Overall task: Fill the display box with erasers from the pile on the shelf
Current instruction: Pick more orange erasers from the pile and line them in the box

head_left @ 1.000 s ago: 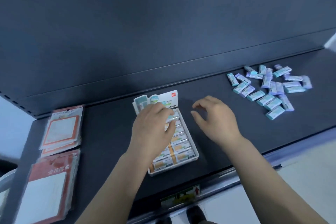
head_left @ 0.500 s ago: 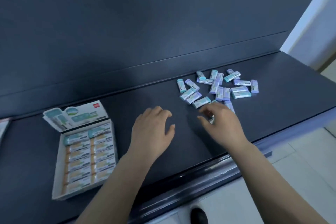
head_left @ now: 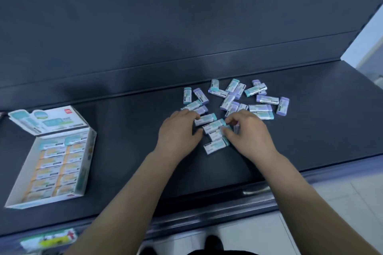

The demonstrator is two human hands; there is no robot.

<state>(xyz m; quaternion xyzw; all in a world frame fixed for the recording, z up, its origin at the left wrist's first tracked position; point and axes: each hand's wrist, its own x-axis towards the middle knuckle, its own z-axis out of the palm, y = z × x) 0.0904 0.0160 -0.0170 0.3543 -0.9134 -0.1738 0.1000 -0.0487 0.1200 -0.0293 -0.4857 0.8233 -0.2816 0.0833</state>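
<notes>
A dark grey metal shelf (head_left: pixel 116 172) under a matching back panel fills our view, with pale floor tiles past its front edge. We see the left hand (head_left: pixel 178 132) and the right hand (head_left: pixel 246 132) meeting over the near edge of the loose pile of small teal- and lilac-capped erasers in white paper sleeves (head_left: pixel 238 97), most of it lying just beyond the fingertips. Between the two hands sits a short row of teal-capped erasers (head_left: pixel 214 126) — the left hand's fingers curl against one end, and the right hand's curled fingers and thumb close on the other end, pinching the row. Well off to the left of the left hand stands the white cardboard display box with its printed lid flap raised (head_left: pixel 87 163), its orange-sleeved lower rows packed and two teal pieces at the top.

We judge these erasers light, firm and blocky, their glossy sleeves likely slick — easy to scatter if squeezed loosely. The sound hold is across the long sides, several pressed flat together, ends squared by the opposing hand.
</notes>
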